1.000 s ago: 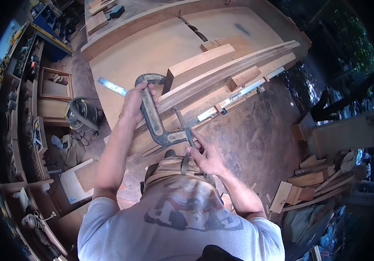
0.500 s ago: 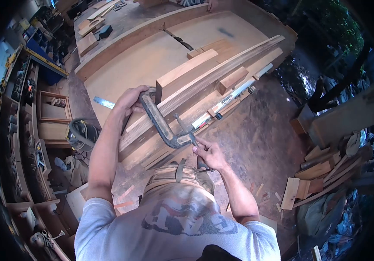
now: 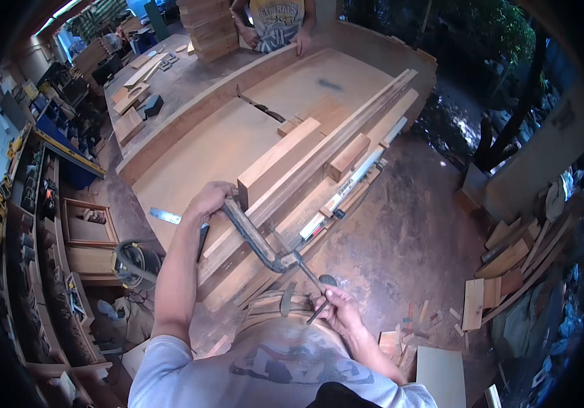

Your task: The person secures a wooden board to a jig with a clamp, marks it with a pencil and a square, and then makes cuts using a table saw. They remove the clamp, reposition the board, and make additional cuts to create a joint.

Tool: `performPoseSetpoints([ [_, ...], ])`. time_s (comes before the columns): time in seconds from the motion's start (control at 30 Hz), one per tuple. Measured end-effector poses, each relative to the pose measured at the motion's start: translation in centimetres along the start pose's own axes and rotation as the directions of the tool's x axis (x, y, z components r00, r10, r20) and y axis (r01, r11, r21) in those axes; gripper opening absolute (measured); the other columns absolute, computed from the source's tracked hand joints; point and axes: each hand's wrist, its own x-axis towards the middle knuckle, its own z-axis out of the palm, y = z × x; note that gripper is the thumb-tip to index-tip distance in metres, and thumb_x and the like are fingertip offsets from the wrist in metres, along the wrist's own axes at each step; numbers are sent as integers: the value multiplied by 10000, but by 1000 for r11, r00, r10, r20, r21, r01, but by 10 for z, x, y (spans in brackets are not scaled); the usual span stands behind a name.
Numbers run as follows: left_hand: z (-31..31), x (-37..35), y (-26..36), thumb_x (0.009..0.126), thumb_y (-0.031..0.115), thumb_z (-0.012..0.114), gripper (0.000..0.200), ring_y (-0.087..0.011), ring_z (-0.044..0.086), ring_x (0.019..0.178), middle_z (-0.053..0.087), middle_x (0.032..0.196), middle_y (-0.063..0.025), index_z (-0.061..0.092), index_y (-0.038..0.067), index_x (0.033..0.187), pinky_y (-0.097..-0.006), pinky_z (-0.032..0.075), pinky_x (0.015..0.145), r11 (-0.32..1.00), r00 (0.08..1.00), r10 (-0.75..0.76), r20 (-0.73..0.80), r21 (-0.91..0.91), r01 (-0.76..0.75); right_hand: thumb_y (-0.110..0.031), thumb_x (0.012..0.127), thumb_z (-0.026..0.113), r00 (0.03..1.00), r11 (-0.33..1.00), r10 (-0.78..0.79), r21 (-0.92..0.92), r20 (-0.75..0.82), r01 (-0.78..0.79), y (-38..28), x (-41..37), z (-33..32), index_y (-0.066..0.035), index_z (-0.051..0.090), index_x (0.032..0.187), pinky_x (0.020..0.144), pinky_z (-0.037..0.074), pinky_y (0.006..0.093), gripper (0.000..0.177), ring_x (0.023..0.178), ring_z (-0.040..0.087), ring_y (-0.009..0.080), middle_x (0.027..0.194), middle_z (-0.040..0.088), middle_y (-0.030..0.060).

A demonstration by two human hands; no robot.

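Note:
A worn metal C-clamp [image 3: 254, 239] reaches over the near edge of long wooden boards [image 3: 336, 153]. My left hand [image 3: 211, 200] is closed around its upper end, right beside a thick wooden block [image 3: 278, 162] on the boards' far side. With closed fingers my right hand [image 3: 341, 309] holds the handle bar [image 3: 317, 312] at the outer end of the clamp's long screw [image 3: 310, 275]. The screw points back toward my body. A smaller wooden block [image 3: 349, 156] lies against the near side of the boards, beside a silver metal bar [image 3: 354, 182].
Across the work table [image 3: 193, 160] stands a person [image 3: 276, 24] with one hand on its far rim. A steel ruler [image 3: 165, 216] lies left of my left hand. Wood offcuts [image 3: 474, 302] are piled at the right, and tool shelves [image 3: 33, 251] line the left.
My right hand has moved down and toward my body with the handle, and more of the screw shows outside the frame. The view has tilted up, bringing the person's torso into sight.

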Motion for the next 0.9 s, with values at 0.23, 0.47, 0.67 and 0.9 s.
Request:
performPoseSetpoints([
  [0.23, -1, 7, -20, 967, 106, 406, 435, -162, 706, 638, 722, 841, -110, 633, -82, 1287, -271, 556, 442, 977, 999, 2, 41, -212, 7, -71, 1002, 549, 859, 612, -501, -745, -106, 265, -6, -35, 22, 14, 578, 1372, 931, 585, 426, 381, 1046, 726, 347, 1280, 681, 234],
  [0.47, 3, 1, -10, 964, 109, 409, 449, -154, 686, 598, 727, 845, -109, 616, -80, 1314, -242, 512, 403, 983, 1000, 13, 28, -184, -8, -91, 887, 697, 685, -361, -517, -857, 513, 369, -28, -41, 44, 65, 622, 1268, 889, 584, 492, 419, 918, 712, 363, 1110, 720, 235],
  [0.67, 2, -7, -11, 964, 112, 397, 452, -155, 677, 596, 719, 847, -105, 623, -75, 1307, -250, 513, 419, 986, 998, 16, 58, -167, -6, -118, 1086, 451, 945, 1000, 24, 19, -326, -18, -4, 8, -31, 42, 535, 1350, 619, 642, 387, 320, 738, 727, 270, 1102, 705, 229],
  [0.9, 2, -6, -7, 955, 120, 400, 469, -159, 685, 624, 720, 857, -100, 610, -75, 1327, -266, 494, 430, 988, 999, 28, 42, -152, -22, -15, 1047, 512, 846, 445, -529, -869, -60, 217, 1, -16, 2, 55, 494, 1422, 764, 641, 350, 382, 866, 750, 309, 1142, 679, 252],
])
